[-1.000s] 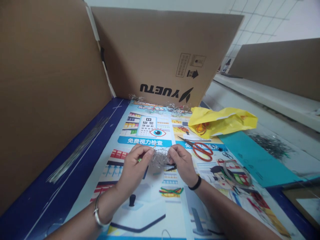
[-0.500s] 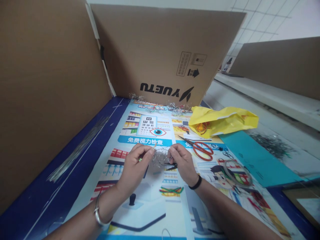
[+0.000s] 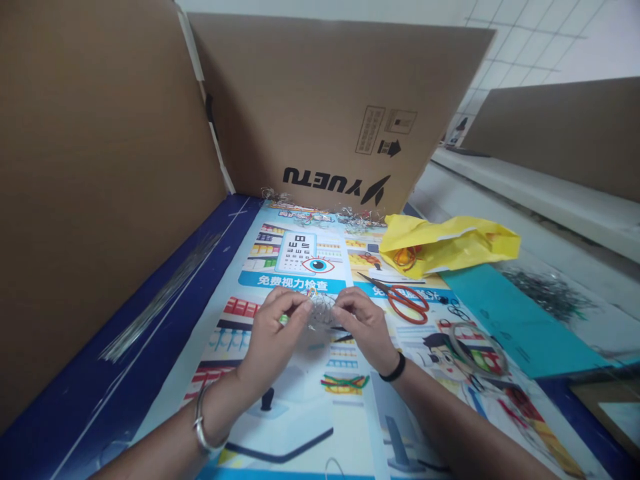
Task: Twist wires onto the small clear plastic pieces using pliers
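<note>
Between my hands is a small tangled piece of thin silvery wire (image 3: 323,311), held above the printed poster. My left hand (image 3: 280,327) pinches its left side between thumb and forefinger, where a bit of orange shows at the top. On the other side, my right hand (image 3: 363,323) pinches the wire's right edge with bent fingers. Just below the right fingertips lies a dark pointed tool (image 3: 343,337), partly covered. Closer to me, several red, yellow and green cords (image 3: 345,383) rest on the poster. Scissors with orange handles (image 3: 407,305) lie to the right.
A yellow bag (image 3: 450,243) with orange cord stands at the back right, beside a wire coil (image 3: 479,350). Straight wires (image 3: 160,297) lie on the blue surface at left. Cardboard panels (image 3: 320,100) rise behind and left. A dark wire heap (image 3: 547,293) sits far right.
My fingertips have drawn slightly closer around the wire piece, and the orange bit at its top has shifted. The whole view has moved a little; the other things stay in place.
</note>
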Action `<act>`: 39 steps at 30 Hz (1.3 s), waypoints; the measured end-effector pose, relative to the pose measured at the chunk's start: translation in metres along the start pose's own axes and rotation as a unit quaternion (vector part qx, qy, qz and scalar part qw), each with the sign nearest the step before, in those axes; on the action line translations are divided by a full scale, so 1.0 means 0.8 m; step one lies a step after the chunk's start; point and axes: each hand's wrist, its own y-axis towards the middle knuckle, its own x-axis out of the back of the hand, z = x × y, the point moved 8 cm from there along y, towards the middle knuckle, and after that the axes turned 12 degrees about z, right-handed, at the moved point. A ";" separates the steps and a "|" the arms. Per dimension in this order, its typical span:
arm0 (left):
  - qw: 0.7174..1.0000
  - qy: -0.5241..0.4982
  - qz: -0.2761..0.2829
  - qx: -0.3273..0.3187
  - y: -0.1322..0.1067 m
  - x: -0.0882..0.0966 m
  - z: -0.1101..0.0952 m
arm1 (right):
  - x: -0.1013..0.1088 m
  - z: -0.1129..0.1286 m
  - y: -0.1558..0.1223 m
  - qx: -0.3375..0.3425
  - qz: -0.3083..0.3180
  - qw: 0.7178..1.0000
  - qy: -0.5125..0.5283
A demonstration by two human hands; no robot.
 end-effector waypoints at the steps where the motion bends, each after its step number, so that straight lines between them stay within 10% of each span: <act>1: 1.000 0.002 0.000 0.000 0.000 0.000 -0.001 | 0.000 0.001 0.000 0.001 0.003 1.000 -0.001; 39: 1.000 0.013 0.002 -0.019 -0.001 -0.001 -0.008 | -0.011 0.008 -0.002 0.046 0.043 0.995 -0.081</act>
